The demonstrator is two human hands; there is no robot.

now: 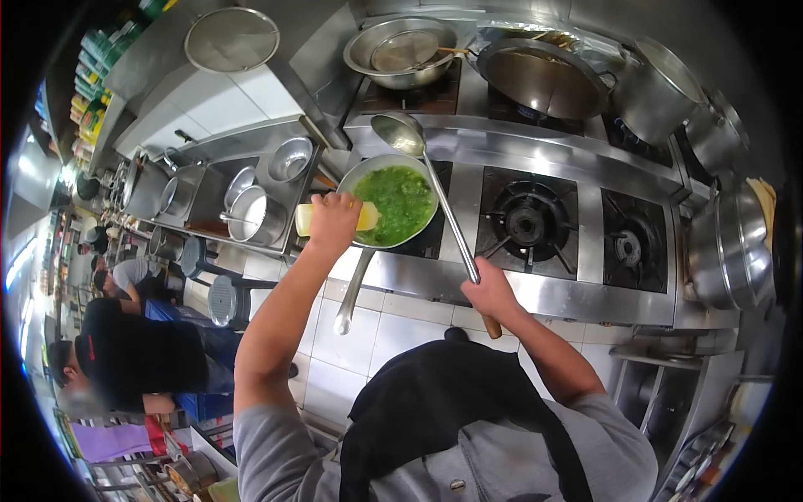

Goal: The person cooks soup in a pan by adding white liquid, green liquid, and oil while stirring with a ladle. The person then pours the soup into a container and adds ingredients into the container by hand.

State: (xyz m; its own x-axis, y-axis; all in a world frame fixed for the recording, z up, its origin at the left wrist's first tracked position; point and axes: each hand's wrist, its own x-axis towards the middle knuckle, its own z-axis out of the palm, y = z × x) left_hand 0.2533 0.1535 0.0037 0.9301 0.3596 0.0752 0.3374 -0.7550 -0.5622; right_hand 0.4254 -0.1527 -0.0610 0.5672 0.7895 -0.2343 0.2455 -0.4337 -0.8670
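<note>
My left hand (335,219) is wrapped round a pale container (304,220) with a yellow end, tilted over the left side of a frying pan (360,266). Chopped green food in liquid (397,201) fills the pan, which sits on the left burner with its handle toward me. In my right hand (490,290) is the long handle of a metal ladle (400,135). The ladle's bowl hangs above the pan's far rim, and its wooden handle end sticks out below my fist.
Two gas burners (526,224) (629,243) lie right of the pan. Behind stand a metal bowl (401,75), a large wok (544,79) and a tall pot (659,92). At left are a sink counter with bowls (290,159), a stool (226,299) and people (142,351).
</note>
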